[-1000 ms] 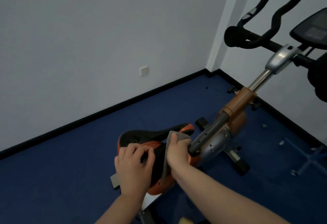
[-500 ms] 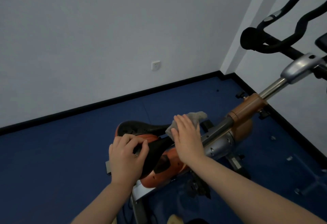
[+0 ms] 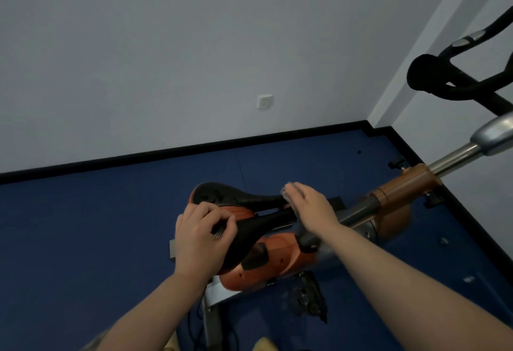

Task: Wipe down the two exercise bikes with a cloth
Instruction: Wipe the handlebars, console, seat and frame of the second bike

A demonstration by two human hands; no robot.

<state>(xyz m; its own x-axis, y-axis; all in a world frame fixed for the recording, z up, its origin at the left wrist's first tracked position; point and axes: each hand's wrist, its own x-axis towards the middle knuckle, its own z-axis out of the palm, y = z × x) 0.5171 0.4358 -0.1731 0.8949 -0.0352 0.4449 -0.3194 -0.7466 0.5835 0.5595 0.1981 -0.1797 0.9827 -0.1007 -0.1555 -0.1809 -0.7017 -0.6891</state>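
Over a deep blue, matte carpeted floor (image 3: 83,239), an orange exercise bike (image 3: 280,262) with a glossy moulded plastic shell stands close below the camera. Its black saddle (image 3: 249,228) is smooth and tapers to a narrow nose. The left hand (image 3: 200,237) grips the saddle's broad rear end, fingers curled over the top edge beside a small perforated patch. The right hand (image 3: 311,206) lies flat with straight fingers, pressing a grey, soft-looking cloth (image 3: 288,195) against the saddle's nose; only a crumpled edge of cloth shows beyond the fingertips. Just behind it sits a second black saddle (image 3: 230,194), curved and orange-edged. A brushed metal post (image 3: 449,160) rises at a slant from a brown cylindrical collar (image 3: 408,184) toward black, foam-padded curved handlebars (image 3: 455,84). A white wall socket (image 3: 265,102) sits on the plain pale wall (image 3: 194,45), above a black skirting strip.
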